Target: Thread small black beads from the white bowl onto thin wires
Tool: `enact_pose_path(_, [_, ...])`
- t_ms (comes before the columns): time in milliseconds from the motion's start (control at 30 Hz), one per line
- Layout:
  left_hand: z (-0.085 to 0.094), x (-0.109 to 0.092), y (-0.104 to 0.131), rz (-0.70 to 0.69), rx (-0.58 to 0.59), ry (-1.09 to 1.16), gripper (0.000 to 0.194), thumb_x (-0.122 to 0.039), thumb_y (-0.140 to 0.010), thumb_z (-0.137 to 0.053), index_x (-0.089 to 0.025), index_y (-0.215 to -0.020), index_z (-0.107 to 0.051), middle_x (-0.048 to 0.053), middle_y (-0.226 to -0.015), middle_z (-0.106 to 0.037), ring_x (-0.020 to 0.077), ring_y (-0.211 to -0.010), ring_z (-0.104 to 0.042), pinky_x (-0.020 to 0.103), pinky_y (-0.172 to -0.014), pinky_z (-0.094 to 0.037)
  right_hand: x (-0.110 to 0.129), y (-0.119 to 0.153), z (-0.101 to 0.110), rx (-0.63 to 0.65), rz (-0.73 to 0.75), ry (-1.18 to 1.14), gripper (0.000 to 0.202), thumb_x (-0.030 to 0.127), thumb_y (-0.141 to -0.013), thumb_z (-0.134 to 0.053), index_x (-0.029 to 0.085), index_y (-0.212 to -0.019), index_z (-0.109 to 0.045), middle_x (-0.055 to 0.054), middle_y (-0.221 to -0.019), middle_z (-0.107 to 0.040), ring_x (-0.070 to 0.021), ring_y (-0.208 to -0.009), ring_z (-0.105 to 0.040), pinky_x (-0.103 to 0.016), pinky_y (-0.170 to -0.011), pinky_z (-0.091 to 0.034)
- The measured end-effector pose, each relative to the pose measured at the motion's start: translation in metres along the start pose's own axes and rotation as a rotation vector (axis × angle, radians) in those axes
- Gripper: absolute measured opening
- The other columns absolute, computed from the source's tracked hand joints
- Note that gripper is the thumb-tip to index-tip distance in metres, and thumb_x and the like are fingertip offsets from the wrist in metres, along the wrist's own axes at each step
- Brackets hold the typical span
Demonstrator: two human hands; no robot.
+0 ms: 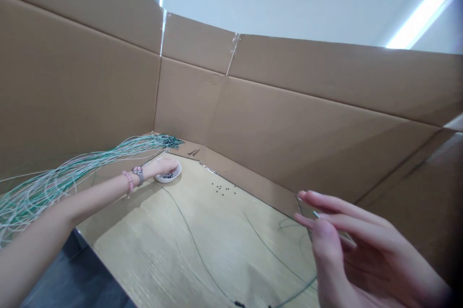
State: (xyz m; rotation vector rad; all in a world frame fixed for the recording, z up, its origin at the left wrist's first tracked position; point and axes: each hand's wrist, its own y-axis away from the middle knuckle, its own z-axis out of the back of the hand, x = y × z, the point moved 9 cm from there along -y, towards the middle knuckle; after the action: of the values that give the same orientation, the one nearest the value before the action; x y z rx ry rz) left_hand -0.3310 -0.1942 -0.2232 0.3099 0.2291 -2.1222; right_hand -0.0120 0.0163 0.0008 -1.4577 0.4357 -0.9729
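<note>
My left hand [167, 166] reaches into a small white bowl [175, 175] of dark little pieces at the table's far left corner. Its fingertips are down in the bowl, so what they hold, if anything, is hidden. At the lower right, my right hand [316, 216] pinches the end of a thin greenish-white wire [316, 214] between thumb and index finger, the other fingers stretched out. Green wire [195, 238] curves across the wooden table [144, 250], with small black parts [239, 304] at the front edge.
A large bundle of green and white wires [90, 158] lies along the left side. Several tiny dark pieces [220, 188] are scattered mid-table. Dark screw-like items [193, 153] lie beyond the bowl. Tall cardboard walls [289, 120] stand around the back and sides.
</note>
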Motion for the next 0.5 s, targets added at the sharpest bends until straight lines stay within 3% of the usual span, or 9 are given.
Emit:
enact_pose_path(167, [-0.008,0.0,-0.009,-0.005,0.051,0.03,0.029,-0.031,-0.09,-0.056,-0.012,-0.111,-0.057,0.008,-0.108,-0.061,0.019,-0.092,-0.061,0.037,-0.079,-0.054,-0.002,0.0,0.002,-0.034,-0.054,0.0,0.007,0.014,-0.073,-0.067,0.021,-0.071,-0.064,-0.001,-0.084,-0.07,-0.0143,-0.066,-0.067,-0.025,-0.055,-0.056])
enact_pose_path(267, [0.001,-0.005,-0.008,-0.034,0.032,0.088,0.028,-0.031,-0.09,-0.056,-0.012,-0.11,-0.058,0.008,-0.106,-0.061,0.0182,-0.091,-0.061,0.037,-0.078,-0.054,0.003,-0.001,0.003,-0.059,-0.002,-0.002,0.008,0.015,-0.072,-0.067,0.02,-0.069,-0.064,-0.002,-0.081,-0.07,-0.0146,-0.061,-0.067,-0.025,-0.051,-0.056])
enact_pose_path(367, [0.028,-0.027,-0.005,-0.109,-0.042,0.214,0.024,-0.031,-0.09,-0.056,-0.011,-0.103,-0.059,0.006,-0.098,-0.062,0.016,-0.084,-0.062,0.035,-0.075,-0.054,0.008,-0.002,0.005,-0.096,0.038,0.022,0.01,0.011,-0.072,-0.067,0.019,-0.068,-0.064,-0.001,-0.078,-0.07,-0.0126,-0.058,-0.064,-0.023,-0.047,-0.053])
enact_pose_path(500, [0.081,-0.093,0.009,-0.297,-0.246,0.531,0.021,-0.03,-0.086,-0.059,-0.009,-0.087,-0.062,0.005,-0.084,-0.064,0.014,-0.078,-0.062,0.031,-0.075,-0.052,0.009,-0.001,-0.002,-0.037,0.051,-0.046,0.017,0.002,-0.069,-0.065,0.018,-0.073,-0.063,-0.001,-0.081,-0.069,-0.0147,-0.072,-0.065,-0.023,-0.051,-0.054])
